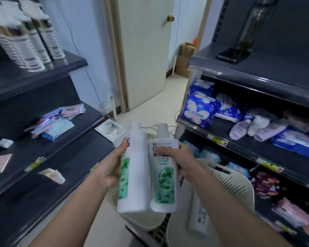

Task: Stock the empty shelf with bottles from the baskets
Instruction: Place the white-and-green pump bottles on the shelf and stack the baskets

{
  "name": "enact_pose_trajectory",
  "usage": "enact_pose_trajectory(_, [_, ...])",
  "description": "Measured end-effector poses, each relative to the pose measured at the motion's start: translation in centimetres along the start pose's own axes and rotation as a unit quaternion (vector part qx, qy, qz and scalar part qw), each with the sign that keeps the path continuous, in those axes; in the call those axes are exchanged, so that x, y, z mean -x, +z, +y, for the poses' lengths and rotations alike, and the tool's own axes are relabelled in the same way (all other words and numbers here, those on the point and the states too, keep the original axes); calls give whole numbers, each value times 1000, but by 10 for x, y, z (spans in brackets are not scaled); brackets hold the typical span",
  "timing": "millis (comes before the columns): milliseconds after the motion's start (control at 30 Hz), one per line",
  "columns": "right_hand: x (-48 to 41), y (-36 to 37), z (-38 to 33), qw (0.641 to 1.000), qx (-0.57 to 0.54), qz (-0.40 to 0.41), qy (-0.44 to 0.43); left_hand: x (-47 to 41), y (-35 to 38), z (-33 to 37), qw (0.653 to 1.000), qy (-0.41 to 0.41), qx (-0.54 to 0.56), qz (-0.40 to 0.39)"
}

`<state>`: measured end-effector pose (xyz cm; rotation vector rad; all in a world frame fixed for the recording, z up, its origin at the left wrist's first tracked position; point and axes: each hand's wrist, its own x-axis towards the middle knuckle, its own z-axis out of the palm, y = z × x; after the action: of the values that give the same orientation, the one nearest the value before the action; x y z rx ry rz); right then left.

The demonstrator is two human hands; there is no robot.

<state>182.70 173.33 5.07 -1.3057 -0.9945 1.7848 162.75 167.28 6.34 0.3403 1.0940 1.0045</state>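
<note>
Upright, side by side: two bottles (137, 168)

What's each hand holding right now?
Left hand: closed around the left white bottle.
Right hand: closed around the right white bottle.

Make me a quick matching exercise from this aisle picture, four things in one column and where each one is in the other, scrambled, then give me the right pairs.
Things:
1. phone
2. bottle with the label turned sideways
3. lavender bottles
4. white bottle lying down

Places:
A. in the cream basket below the hands
B. flat on the top shelf on the right
C. held in the left hand
D. lying on the right-side shelf by the blue packs

Pairs: 1-B, 2-C, 3-D, 4-A
</note>
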Motion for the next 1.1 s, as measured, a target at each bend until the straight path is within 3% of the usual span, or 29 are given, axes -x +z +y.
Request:
enact_pose_trajectory(233, [-15,136,-27,996,51,-36,-63,61,-96,83,994,73,36,75])
enact_pose_trajectory(433, [-27,241,-45,984,76,-114,-114,109,-170,146,983,165,25,71])
enact_pose_trajectory(867, [-114,423,-75,949,165,-205,-173,137,-290,254,913,334,0,234])
enact_pose_trajectory(1100, [-166,499,-117,928,152,-279,-195,134,-326,322,872,397,4,285])
